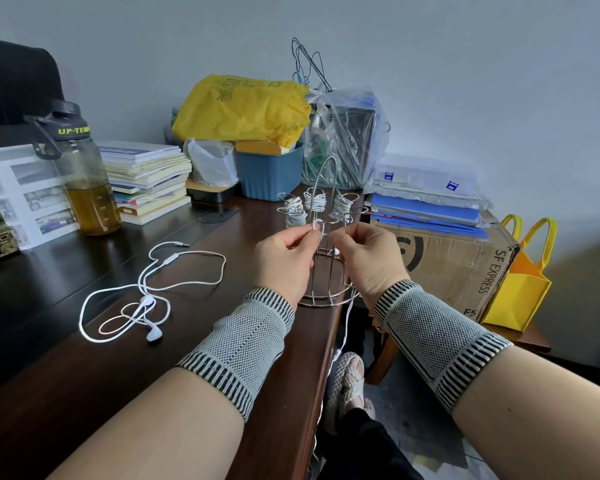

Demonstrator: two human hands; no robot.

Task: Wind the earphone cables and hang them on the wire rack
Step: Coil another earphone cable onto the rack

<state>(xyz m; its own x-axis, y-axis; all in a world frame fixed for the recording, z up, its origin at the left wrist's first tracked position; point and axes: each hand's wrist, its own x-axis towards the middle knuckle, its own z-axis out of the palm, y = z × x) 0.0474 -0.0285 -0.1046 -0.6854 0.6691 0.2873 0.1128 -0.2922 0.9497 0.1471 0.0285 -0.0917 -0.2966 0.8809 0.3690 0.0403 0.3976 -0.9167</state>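
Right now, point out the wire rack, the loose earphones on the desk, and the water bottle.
wire rack (323, 299): head view, its round base ring.
loose earphones (154, 335): head view, an earbud.
water bottle (90, 206): head view, the liquid-filled lower body.
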